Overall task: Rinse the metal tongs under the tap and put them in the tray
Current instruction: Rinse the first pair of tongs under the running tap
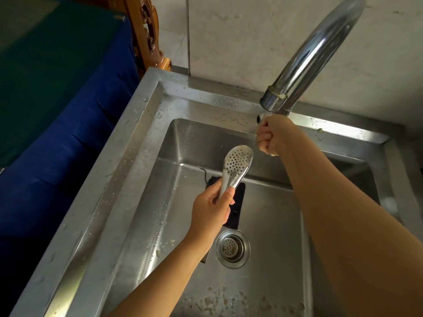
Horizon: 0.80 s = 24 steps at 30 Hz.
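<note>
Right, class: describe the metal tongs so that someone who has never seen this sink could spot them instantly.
Start at the steel sink under the curved chrome tap. Above the basin, the left hand holds the metal tongs upright. Their rounded spoon-shaped head, full of small holes, sets them apart from the flat round drain strainer and the black mat below.

Perforated metal tongs, glossy chrome tap, brushed, seemingly steel sink

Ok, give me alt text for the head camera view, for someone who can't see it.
Over a steel sink, the left hand holds perforated metal tongs up while the right hand grips the tap handle below the curved tap. No water stream is visible; food bits dot the basin near the drain.
</note>
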### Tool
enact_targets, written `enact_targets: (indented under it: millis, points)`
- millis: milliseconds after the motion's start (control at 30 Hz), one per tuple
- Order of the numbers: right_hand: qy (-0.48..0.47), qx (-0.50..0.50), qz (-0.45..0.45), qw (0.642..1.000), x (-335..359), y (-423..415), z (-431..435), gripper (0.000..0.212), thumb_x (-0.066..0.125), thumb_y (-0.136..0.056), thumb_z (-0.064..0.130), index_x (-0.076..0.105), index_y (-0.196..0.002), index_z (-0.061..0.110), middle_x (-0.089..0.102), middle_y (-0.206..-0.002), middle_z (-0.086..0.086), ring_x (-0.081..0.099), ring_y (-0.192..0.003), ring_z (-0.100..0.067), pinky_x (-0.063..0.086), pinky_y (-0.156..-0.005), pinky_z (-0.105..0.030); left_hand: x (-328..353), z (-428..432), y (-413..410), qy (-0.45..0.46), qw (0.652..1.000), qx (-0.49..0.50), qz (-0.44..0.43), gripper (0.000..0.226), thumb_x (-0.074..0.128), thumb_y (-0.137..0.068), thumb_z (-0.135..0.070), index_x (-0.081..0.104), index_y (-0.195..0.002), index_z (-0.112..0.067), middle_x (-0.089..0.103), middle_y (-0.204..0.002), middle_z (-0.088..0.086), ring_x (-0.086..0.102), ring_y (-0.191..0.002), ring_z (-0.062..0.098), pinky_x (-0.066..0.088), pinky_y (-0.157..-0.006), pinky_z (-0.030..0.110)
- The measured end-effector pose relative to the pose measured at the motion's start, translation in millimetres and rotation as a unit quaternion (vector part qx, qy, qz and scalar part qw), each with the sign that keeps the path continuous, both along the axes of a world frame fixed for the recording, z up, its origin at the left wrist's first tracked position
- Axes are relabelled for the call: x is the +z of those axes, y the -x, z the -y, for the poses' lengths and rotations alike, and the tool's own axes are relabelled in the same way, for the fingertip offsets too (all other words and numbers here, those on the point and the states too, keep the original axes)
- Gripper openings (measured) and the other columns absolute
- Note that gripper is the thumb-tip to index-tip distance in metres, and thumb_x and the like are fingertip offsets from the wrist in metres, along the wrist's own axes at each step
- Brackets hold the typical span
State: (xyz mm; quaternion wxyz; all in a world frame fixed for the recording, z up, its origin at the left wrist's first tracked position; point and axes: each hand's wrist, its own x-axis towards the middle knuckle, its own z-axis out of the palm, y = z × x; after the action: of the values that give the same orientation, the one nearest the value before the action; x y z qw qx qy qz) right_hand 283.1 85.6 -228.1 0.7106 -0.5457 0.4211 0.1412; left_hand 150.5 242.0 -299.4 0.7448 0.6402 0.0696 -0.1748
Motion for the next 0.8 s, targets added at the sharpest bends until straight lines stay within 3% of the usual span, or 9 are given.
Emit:
enact_targets:
  millis: [200,300,433,567,667,733,800]
  points:
    - [-0.003,0.085,0.020,0.996,-9,10,12,0.046,0.031,-0.098,0.041,0.041,-0.061,0.016,0.035,-0.040,0.006,0.025,-0.029,-0.006,0.018,-0.029,-0.012,-3,1,2,-0.011,1.000,0.013,0.000,0.015,0.056,-0.091,-0.022,0.066,-0.097,-0.030,0.053,-0.061,-0.003,0.041,-0.041,0.005,0.032,-0.039,0.015]
    - [0.110,0.096,0.033,0.989,-12,25,19,0.049,0.032,-0.096,0.049,0.049,-0.067,0.013,0.040,-0.049,0.002,0.029,-0.035,-0.008,0.024,-0.031,-0.014,-4,2,0,-0.034,0.999,0.004,0.009,0.014,0.054,-0.092,-0.023,0.063,-0.098,-0.032,0.056,-0.064,-0.004,0.044,-0.046,0.008,0.035,-0.042,0.018]
    - [0.278,0.148,0.107,0.943,-18,47,23,0.044,0.031,-0.099,0.040,0.054,-0.071,0.015,0.047,-0.054,0.000,0.038,-0.043,-0.010,0.036,-0.043,-0.022,-4,5,-5,-0.073,0.996,-0.006,0.041,0.014,0.053,-0.092,-0.027,0.062,-0.103,-0.027,0.061,-0.071,-0.004,0.047,-0.044,0.004,0.036,-0.041,0.015]
    - [0.348,0.181,0.175,0.903,-19,56,22,0.035,0.033,-0.099,0.034,0.057,-0.079,0.016,0.053,-0.055,0.003,0.047,-0.046,-0.007,0.040,-0.050,-0.022,-5,8,-9,-0.088,0.995,-0.015,0.041,0.026,0.054,-0.091,-0.031,0.060,-0.114,-0.020,0.063,-0.073,-0.008,0.048,-0.042,0.001,0.036,-0.041,0.011]
    - [0.411,0.190,0.196,0.870,-18,48,19,0.033,0.037,-0.098,0.035,0.058,-0.091,0.010,0.057,-0.061,0.003,0.052,-0.054,-0.009,0.042,-0.054,-0.023,-6,10,-10,-0.081,0.996,-0.020,0.034,0.022,0.054,-0.091,-0.032,0.061,-0.111,-0.027,0.064,-0.067,-0.014,0.049,-0.044,0.001,0.037,-0.041,0.013]
    - [0.443,0.193,0.194,0.854,-17,40,18,0.033,0.041,-0.096,0.037,0.055,-0.095,0.007,0.060,-0.067,-0.001,0.058,-0.060,-0.015,0.050,-0.058,-0.030,-7,12,-11,-0.077,0.996,-0.016,0.031,0.017,0.055,-0.091,-0.032,0.059,-0.107,-0.033,0.064,-0.066,-0.014,0.049,-0.044,0.002,0.037,-0.041,0.013]
    - [0.512,0.204,0.206,0.808,-16,35,17,0.030,0.049,-0.093,0.036,0.049,-0.102,0.008,0.062,-0.084,-0.008,0.062,-0.075,-0.025,0.054,-0.068,-0.040,-7,13,-12,-0.072,0.997,-0.012,0.027,0.020,0.055,-0.090,-0.032,0.059,-0.110,-0.031,0.064,-0.066,-0.013,0.049,-0.044,0.001,0.036,-0.041,0.012]
